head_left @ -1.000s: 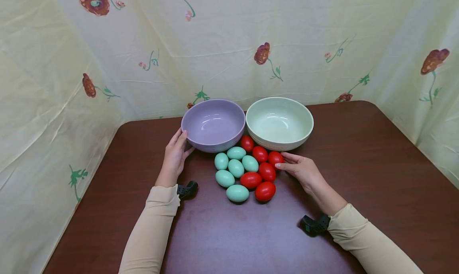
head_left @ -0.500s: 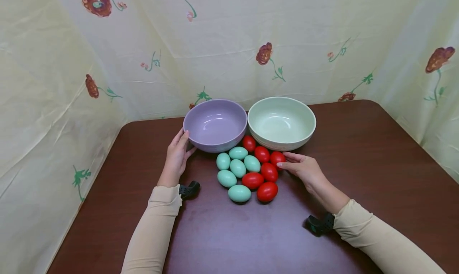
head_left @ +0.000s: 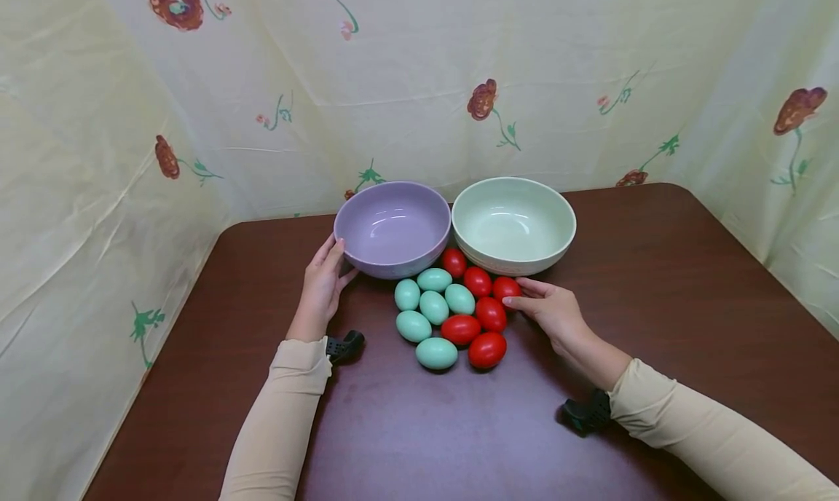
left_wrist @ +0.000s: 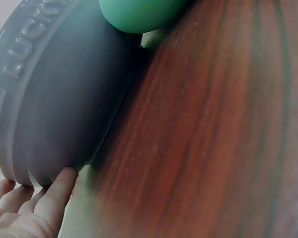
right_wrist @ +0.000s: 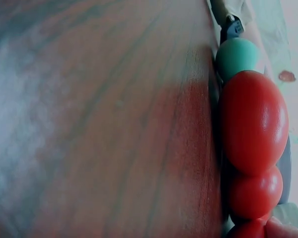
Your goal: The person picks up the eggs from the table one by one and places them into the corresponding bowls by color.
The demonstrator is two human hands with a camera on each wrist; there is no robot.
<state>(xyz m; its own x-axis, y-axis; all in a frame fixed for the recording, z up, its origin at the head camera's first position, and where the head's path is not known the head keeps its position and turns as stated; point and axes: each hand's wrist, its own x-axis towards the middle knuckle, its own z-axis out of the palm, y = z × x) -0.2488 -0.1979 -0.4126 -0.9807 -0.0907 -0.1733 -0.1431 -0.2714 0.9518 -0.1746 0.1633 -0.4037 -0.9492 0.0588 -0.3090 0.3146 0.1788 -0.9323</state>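
In the head view, my left hand (head_left: pixel 322 284) rests against the left side of a purple bowl (head_left: pixel 393 228). Its fingertips touch the bowl's outer wall, also in the left wrist view, where raised letters show on the bowl (left_wrist: pixel 64 94). My right hand (head_left: pixel 553 315) has thumb and fingers around the right side of a red egg (head_left: pixel 505 288), the rightmost of the group. Several other red eggs (head_left: pixel 487 350) and several mint-green eggs (head_left: pixel 436 354) lie together in front of the bowls. The right wrist view shows red eggs (right_wrist: pixel 253 121) close up and a fingertip at the lower edge.
A pale green bowl (head_left: pixel 514 224) stands right beside the purple one, near the back of the dark brown table (head_left: pixel 655 268). Behind hangs a cream curtain (head_left: pixel 393 86) with printed flowers. Black devices sit at both wrists (head_left: pixel 586 413).
The view has shifted slightly. Both hands keep their places at the purple bowl and the red egg, while the right forearm sits a little farther right in the frame.
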